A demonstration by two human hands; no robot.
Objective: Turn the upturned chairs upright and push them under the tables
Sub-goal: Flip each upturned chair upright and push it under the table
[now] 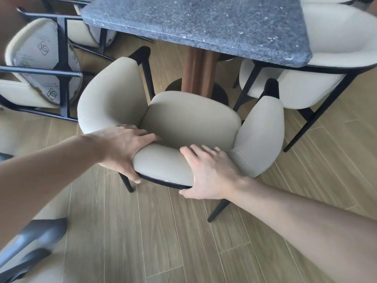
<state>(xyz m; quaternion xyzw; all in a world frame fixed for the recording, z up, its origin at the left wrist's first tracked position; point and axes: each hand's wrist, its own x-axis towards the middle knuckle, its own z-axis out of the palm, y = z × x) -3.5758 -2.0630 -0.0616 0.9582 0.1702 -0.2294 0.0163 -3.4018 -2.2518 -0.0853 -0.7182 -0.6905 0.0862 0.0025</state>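
A beige upholstered chair (189, 117) with black legs stands upright on the wood floor, its seat facing the dark speckled table (195, 25). Both hands grip the curved backrest at its near edge. My left hand (124, 148) wraps the left part, fingers over the top and thumb underneath. My right hand (210, 172) holds the right part the same way. The front of the seat lies close to the table's brown pedestal (199, 72), just short of the tabletop's edge. An upturned chair (38, 64) rests at the left, its underside and black legs showing.
Another upright beige chair (318, 64) sits tucked at the table's right side. A further upturned chair (89, 31) lies beyond the left one. Dark chair legs (34, 246) cross the lower left corner. Wood plank floor (163, 242) spreads in front of me.
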